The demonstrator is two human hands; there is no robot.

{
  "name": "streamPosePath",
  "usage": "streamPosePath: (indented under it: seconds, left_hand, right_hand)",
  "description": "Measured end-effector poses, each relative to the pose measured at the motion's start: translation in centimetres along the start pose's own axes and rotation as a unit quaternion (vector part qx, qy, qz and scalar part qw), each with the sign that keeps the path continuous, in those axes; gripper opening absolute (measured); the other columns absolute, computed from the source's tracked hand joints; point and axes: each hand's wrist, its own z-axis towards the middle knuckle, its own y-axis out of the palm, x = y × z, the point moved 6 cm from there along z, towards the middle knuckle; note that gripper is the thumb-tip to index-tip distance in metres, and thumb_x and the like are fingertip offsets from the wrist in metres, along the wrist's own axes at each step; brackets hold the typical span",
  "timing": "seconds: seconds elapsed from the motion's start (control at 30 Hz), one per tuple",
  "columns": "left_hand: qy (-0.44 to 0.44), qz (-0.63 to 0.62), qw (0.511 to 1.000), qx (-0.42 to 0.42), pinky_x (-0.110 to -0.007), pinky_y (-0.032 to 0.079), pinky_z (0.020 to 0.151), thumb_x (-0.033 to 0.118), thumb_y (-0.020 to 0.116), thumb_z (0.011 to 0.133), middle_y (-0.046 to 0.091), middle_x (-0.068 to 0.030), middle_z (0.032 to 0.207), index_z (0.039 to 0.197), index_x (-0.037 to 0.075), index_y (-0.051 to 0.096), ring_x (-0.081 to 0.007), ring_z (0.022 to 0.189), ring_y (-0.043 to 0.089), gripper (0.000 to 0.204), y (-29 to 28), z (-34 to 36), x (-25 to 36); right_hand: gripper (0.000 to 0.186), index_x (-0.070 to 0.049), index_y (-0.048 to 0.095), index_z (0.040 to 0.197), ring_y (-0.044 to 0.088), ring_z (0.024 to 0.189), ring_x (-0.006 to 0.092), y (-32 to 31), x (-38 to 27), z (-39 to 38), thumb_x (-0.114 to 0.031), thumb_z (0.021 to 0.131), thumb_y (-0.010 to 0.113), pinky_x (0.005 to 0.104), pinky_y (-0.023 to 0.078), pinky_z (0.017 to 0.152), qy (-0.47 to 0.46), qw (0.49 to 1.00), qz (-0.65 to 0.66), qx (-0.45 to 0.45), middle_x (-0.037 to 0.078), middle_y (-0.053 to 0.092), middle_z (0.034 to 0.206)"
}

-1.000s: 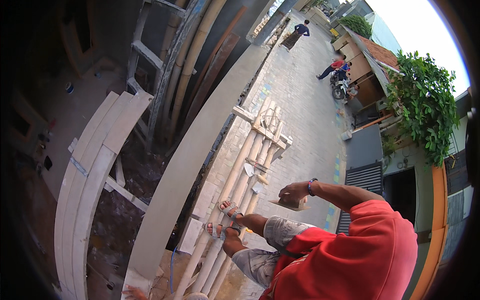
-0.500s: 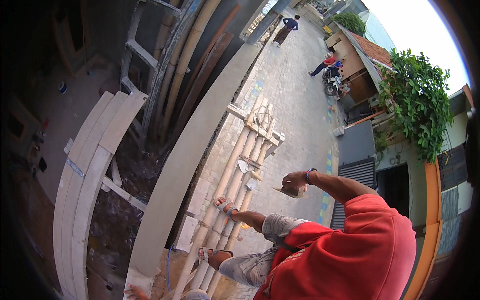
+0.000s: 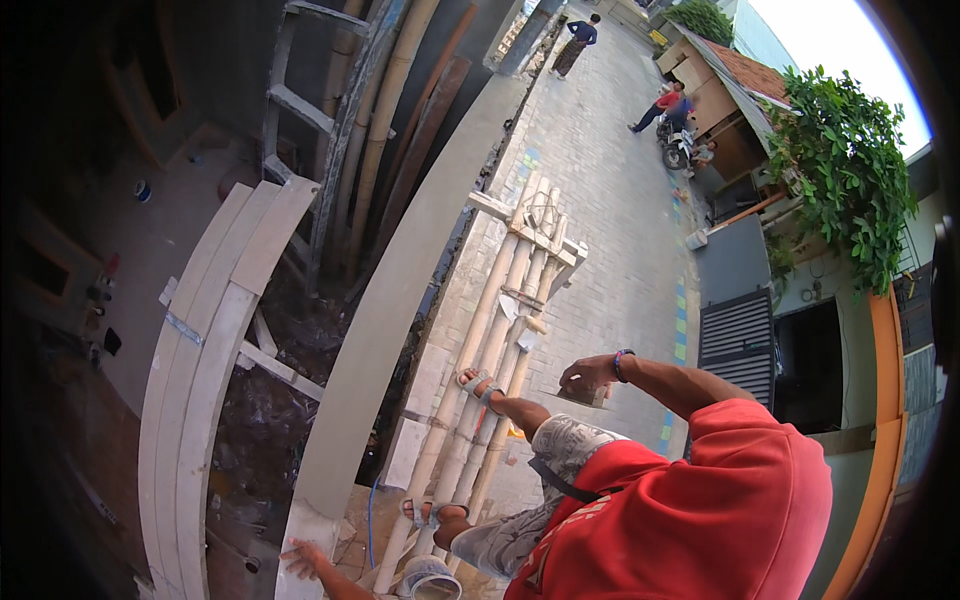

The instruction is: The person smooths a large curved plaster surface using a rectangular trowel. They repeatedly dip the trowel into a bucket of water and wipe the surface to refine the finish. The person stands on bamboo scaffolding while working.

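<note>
1. While a paved lane (image 3: 625, 230) stretched away on the right, bamboo poles (image 3: 495, 340) bore the person's sandalled feet (image 3: 480, 385) beside a long grey wall (image 3: 420, 240).
2. The right hand (image 3: 588, 374) hung past the poles; the left hand (image 3: 306, 560) lay low at the wall's near end.
3. Right fingers gripped a flat trowel (image 3: 582, 398) above the lane; left fingers, splayed and loose, touched the wall.

Bamboo platform (image 3: 484, 318) right of wall (image 3: 392, 315), trowels (image 3: 529, 341) on platform; ladder (image 3: 302, 108), planks (image 3: 212, 340) left of wall.
</note>
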Motion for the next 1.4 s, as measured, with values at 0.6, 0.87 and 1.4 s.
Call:
streamPosePath:
  seconds: [0.6, 0.87, 1.4]
  left_hand:
    - [0.229, -0.426, 0.869, -0.103, -0.045, 0.044, 0.096, 0.025, 0.038, 0.099, 0.061, -0.0262, 0.119, 0.135, 0.002, 0.050, -0.0407, 0.112, 0.058, 0.044, 3.1, -22.4, -15.1]
    - [-0.113, -0.632, 0.728, -0.241, -0.027, 0.051, 0.074, 0.001, 0.045, 0.090, 0.058, -0.0123, 0.109, 0.154, 0.011, 0.012, -0.0132, 0.087, 0.056, 0.073, 16.2, -30.2, -26.3]
    - [-0.220, -0.862, 0.455, 0.035, -0.055, 0.056, 0.079, 0.053, 0.067, 0.085, 0.028, -0.0207, 0.148, 0.151, 0.010, 0.011, -0.0431, 0.108, 0.056, 0.096, -11.3, 15.2, -45.2]
  right_hand:
    - [0.072, -0.004, 0.035, 0.146, 0.060, 0.093, 0.0107, 3.6, -10.4, 1.8, -0.024, 0.088, 0.072, 0.0259, 0.048, 0.081, -0.279, 0.937, 0.095, -0.186, 0.005, 0.065, 0.110]
    - [0.074, -0.001, 0.044, 0.136, 0.058, 0.098, 0.0135, 18.4, -28.7, 5.9, -0.025, 0.078, 0.081, 0.0281, 0.044, 0.090, -0.284, 0.917, -0.001, -0.281, 0.003, 0.063, 0.111]
    - [0.042, 0.000, 0.053, 0.129, 0.057, 0.102, 0.0132, 53.5, -55.8, 18.2, -0.030, 0.100, 0.053, 0.0290, 0.045, 0.089, -0.576, 0.790, 0.118, -0.173, 0.005, 0.062, 0.111]
